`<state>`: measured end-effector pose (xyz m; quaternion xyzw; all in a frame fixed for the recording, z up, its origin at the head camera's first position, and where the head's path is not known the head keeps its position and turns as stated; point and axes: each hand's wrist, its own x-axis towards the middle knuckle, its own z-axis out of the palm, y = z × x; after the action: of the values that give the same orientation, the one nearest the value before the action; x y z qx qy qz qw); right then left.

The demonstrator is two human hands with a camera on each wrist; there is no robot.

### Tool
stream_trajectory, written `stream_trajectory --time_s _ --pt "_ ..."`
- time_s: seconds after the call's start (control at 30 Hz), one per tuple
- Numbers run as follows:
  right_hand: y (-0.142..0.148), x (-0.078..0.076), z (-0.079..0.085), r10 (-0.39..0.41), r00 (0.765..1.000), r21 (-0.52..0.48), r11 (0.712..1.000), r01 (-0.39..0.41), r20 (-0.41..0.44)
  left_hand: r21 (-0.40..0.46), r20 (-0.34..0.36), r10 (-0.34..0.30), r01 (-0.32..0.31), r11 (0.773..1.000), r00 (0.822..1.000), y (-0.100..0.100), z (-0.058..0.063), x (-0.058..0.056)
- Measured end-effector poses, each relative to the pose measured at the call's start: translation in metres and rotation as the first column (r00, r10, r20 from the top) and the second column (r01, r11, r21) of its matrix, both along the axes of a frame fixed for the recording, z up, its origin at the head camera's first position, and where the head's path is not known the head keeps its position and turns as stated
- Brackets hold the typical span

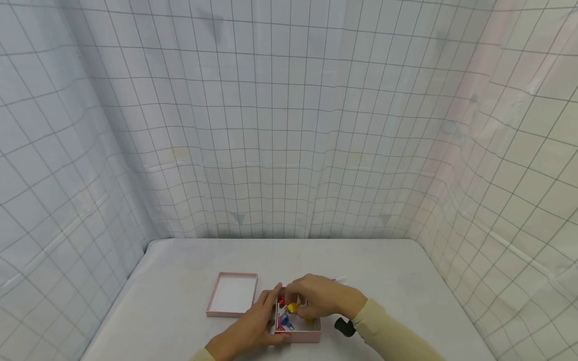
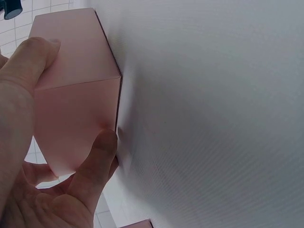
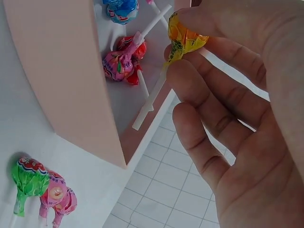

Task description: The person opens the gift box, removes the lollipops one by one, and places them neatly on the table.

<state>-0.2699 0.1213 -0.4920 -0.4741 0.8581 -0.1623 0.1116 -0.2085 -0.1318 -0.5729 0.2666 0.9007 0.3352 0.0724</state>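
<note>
An open pink box (image 1: 303,337) stands on the table with several wrapped lollipops inside. My left hand (image 1: 253,321) grips it from the left; in the left wrist view the thumb (image 2: 40,54) and fingers press its outer walls (image 2: 78,114). Above the box, my right hand (image 1: 318,296) pinches a yellow lollipop (image 3: 187,38) by its wrapped head, its white stick pointing down and away from the palm. Within the box, the right wrist view shows a blue lollipop (image 3: 122,10), a pink one (image 3: 116,65) and a red one partly behind it.
Left of the box lies a shallow pink-edged lid (image 1: 232,296), white inside. A green lollipop (image 3: 29,176) and pink ones (image 3: 56,192) lie outside the box on the table. A black object (image 1: 345,327) sits beside my right sleeve. Grid-patterned white curtains (image 1: 289,125) surround the table.
</note>
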Motion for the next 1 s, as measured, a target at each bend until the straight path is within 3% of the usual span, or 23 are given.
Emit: stream_trajectory --time_s 0.73,0.83,1.0 --pt "0.022 0.0 0.003 -0.039 0.998 -0.059 0.998 0.037 -0.04 -0.021 0.04 0.012 -0.011 1.0 0.999 0.001 0.007 -0.001" --pt "0.027 0.0 0.004 -0.057 0.998 -0.064 0.996 0.055 -0.029 -0.009 -0.001 -0.011 0.011 1.0 1.0 -0.003 0.0 -0.004" --pt "0.035 0.002 0.007 -0.074 0.997 -0.09 0.993 0.073 -0.006 -0.028 -0.002 0.002 -0.002 1.0 1.0 -0.002 0.002 -0.002"
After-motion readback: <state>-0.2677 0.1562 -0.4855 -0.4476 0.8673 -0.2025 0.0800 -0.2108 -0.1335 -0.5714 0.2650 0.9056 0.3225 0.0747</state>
